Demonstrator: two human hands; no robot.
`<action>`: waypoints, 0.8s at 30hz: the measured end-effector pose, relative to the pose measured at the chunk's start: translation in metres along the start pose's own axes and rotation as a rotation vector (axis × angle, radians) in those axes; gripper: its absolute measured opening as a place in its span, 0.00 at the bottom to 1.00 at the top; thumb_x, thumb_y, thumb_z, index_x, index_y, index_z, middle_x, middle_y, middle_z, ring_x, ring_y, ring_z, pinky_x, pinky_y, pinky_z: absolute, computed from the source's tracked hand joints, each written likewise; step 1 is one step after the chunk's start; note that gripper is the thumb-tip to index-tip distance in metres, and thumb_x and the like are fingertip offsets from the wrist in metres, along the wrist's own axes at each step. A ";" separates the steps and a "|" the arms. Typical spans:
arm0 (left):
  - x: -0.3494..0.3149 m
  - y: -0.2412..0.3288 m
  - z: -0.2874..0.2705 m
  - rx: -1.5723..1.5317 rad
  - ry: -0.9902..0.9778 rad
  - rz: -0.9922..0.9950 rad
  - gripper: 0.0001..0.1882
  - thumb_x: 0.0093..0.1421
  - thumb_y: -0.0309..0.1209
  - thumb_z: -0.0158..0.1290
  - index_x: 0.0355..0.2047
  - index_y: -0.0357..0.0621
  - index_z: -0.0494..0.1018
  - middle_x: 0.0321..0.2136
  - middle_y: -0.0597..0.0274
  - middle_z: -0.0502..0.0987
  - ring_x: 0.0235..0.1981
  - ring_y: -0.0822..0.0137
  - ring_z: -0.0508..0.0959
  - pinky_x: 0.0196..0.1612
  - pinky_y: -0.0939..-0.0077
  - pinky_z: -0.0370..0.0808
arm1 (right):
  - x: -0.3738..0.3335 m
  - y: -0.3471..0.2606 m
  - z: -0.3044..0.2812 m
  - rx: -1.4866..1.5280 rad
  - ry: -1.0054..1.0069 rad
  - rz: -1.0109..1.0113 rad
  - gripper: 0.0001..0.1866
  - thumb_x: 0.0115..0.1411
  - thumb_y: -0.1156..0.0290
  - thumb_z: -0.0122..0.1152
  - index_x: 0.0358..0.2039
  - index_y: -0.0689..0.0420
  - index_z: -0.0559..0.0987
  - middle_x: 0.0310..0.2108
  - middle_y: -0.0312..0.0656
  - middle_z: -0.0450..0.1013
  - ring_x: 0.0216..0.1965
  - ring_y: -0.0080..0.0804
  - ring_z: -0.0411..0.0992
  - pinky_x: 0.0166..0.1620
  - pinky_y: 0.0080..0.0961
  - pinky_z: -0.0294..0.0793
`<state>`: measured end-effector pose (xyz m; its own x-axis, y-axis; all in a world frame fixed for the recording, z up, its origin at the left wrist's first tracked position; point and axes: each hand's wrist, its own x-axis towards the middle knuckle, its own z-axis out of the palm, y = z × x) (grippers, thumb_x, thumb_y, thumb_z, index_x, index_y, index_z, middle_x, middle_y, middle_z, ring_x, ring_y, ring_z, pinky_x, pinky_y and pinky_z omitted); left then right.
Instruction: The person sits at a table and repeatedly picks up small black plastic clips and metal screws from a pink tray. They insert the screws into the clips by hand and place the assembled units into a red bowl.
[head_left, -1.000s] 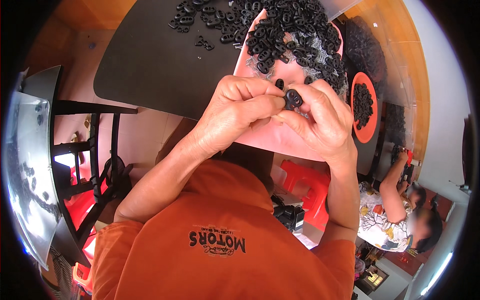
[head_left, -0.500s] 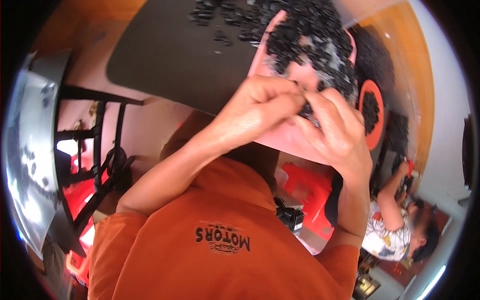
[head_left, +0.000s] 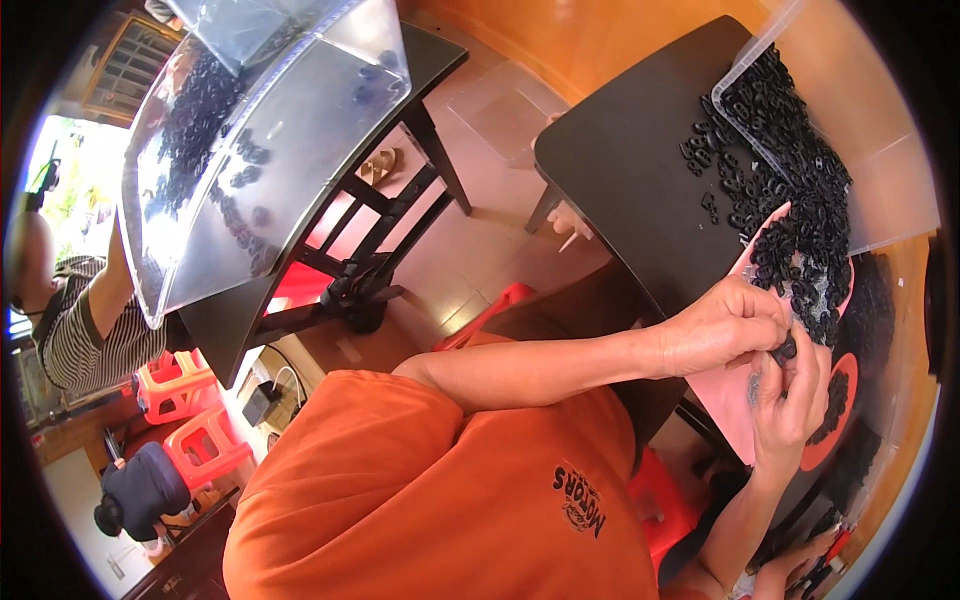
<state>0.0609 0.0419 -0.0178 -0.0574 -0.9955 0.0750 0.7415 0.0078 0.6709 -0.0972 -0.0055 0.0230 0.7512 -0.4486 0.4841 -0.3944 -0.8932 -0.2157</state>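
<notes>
My left hand [head_left: 732, 325] and my right hand [head_left: 792, 400] meet over a pink tray [head_left: 722, 405]. Both are closed, fingertips pinched together around a small black rubbery-looking piece [head_left: 785, 350]; its exact shape is partly hidden by the fingers. Just beyond them, a heap of small black ring-like parts [head_left: 785, 255] covers the tray's far portion, with bits of clear thin scrap among them. More of these loose parts [head_left: 735, 170] spread over the dark table [head_left: 630, 150]. Beside my right hand sits an orange bowl [head_left: 848, 375] holding black pieces.
A clear plastic bin [head_left: 870, 190] stands at the table's far right, black parts around it. On the left, another table [head_left: 440, 60] carries a large clear bin [head_left: 300, 170] of black parts. A person in stripes [head_left: 100, 320] is beside it; red stools [head_left: 205, 445] stand behind.
The view has swung left, so my hands and the tray now appear farther right, and the left table with its bin shows more fully. My hands stay pinched together over the tray.
</notes>
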 end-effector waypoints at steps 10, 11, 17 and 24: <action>-0.003 -0.007 -0.007 -0.084 0.031 0.014 0.10 0.55 0.26 0.47 0.18 0.38 0.72 0.16 0.71 0.69 0.17 0.81 0.63 0.20 0.84 0.60 | 0.016 -0.013 -0.003 0.005 -0.098 0.003 0.17 0.58 0.73 0.62 0.45 0.67 0.71 0.34 0.49 0.70 0.26 0.38 0.69 0.25 0.29 0.68; -0.001 -0.008 -0.006 -0.110 0.022 0.021 0.10 0.55 0.27 0.47 0.19 0.38 0.72 0.17 0.70 0.69 0.17 0.81 0.63 0.20 0.84 0.60 | 0.017 -0.013 -0.004 0.004 -0.100 0.000 0.17 0.58 0.73 0.62 0.45 0.67 0.71 0.34 0.49 0.70 0.26 0.38 0.69 0.25 0.29 0.68; 0.000 -0.023 -0.013 -0.063 0.052 0.008 0.11 0.56 0.32 0.48 0.24 0.36 0.72 0.23 0.65 0.72 0.23 0.77 0.69 0.27 0.82 0.66 | 0.028 -0.027 -0.013 -0.038 0.093 -0.217 0.16 0.53 0.77 0.67 0.41 0.65 0.74 0.26 0.43 0.70 0.22 0.30 0.68 0.21 0.23 0.65; 0.002 -0.028 -0.001 0.067 0.019 0.242 0.11 0.59 0.33 0.48 0.26 0.38 0.73 0.25 0.69 0.72 0.28 0.79 0.71 0.32 0.81 0.71 | 0.058 -0.044 -0.007 0.047 0.243 -0.323 0.21 0.40 0.78 0.73 0.37 0.62 0.76 0.23 0.41 0.70 0.17 0.29 0.67 0.19 0.22 0.66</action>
<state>0.0406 0.0392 -0.0373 0.1295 -0.9654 0.2262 0.6863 0.2519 0.6822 -0.0397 0.0077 0.0665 0.6835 -0.1302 0.7182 -0.1301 -0.9899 -0.0557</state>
